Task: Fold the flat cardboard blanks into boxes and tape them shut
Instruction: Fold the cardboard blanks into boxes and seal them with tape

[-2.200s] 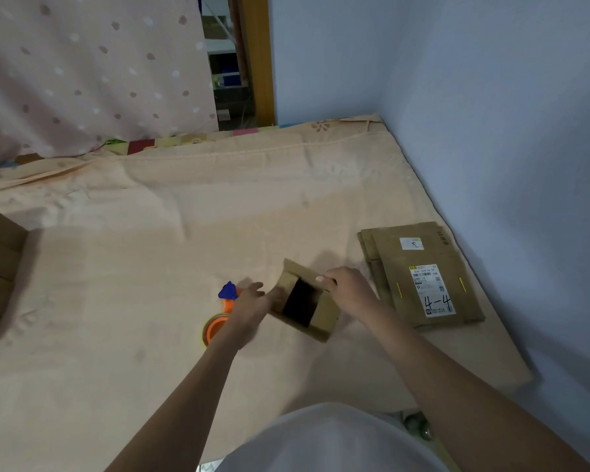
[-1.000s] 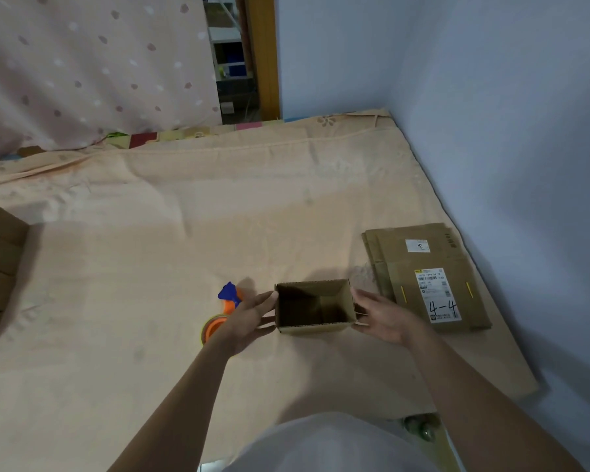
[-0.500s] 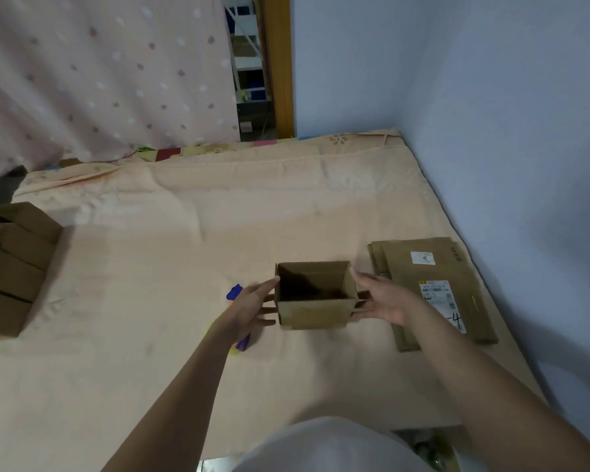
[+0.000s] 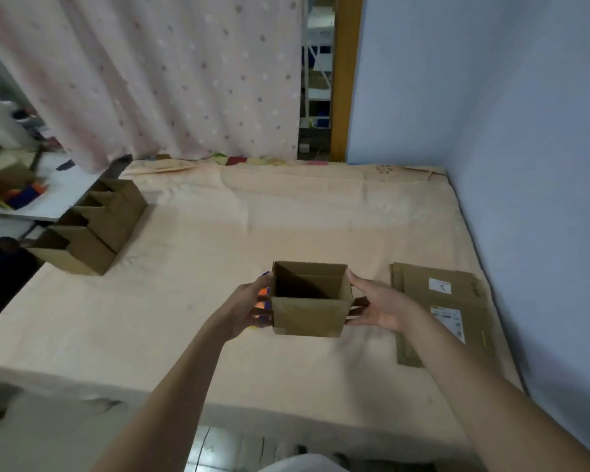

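An opened cardboard box (image 4: pixel 309 315) with its top open is held just above the peach sheet, between my two hands. My left hand (image 4: pixel 244 310) presses flat against its left side, thumb up near the top corner. My right hand (image 4: pixel 380 306) presses the right side with straight fingers, a side flap sticking out under them. An orange and blue tape dispenser (image 4: pixel 263 299) lies on the sheet, mostly hidden behind my left hand. A stack of flat cardboard blanks (image 4: pixel 436 275) with white labels lies to the right.
Several folded open boxes (image 4: pixel 92 226) stand in a row at the sheet's left edge. A blue wall (image 4: pixel 525 165) borders the right side and a dotted curtain (image 4: pixel 167 80) hangs at the back. The bed's front edge (image 4: pixel 252 407) runs below my arms.
The box has turned from tilted to open side up and now hangs squarely between both hands. The view has swung up and left, bringing the row of boxes on the left into sight.
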Tool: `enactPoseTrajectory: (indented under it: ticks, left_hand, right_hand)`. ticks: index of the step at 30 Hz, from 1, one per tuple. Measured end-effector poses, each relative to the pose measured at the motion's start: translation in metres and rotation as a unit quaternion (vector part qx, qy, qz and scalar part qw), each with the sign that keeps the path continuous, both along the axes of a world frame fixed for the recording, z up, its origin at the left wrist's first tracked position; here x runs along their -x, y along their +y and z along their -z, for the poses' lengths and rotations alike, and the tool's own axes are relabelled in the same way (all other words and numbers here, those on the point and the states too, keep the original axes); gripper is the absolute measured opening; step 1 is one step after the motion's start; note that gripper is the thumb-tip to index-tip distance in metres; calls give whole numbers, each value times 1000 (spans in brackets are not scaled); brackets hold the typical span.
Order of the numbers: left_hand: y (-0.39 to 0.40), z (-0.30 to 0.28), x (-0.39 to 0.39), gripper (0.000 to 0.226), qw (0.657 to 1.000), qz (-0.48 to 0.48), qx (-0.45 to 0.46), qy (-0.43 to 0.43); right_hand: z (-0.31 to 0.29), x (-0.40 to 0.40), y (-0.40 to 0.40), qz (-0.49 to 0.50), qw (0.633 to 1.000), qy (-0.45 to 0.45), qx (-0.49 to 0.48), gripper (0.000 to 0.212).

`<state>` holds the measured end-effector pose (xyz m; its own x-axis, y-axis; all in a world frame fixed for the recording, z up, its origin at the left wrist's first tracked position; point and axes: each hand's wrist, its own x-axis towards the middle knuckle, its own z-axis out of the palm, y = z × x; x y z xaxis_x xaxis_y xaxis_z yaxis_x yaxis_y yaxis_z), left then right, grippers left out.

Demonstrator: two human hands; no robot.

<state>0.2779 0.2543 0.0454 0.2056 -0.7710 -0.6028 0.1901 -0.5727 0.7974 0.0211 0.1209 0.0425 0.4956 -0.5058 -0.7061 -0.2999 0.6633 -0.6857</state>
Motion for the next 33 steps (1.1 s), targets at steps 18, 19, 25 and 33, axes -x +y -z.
enactPoseTrajectory:
  ticks: [18,19,25,33]
  left_hand:
    - [164,-11,-123,41,990,-142,21,-2]
    - [171,-11,-139,40,989,-145,26,-4]
    - [220,-13,-243,41,990,-140,33,-16]
    - [282,-4,-352,44,984,-169,52,-3]
  right_hand:
    - [-14,-176,108,-101,994,-12,29,65]
    - [-16,-193,116,-97,995,-13,32,61]
    - [-8,-293,172,-82,996,-17,33,59]
    - [-15,-397,247,-63,997,-36,38,51]
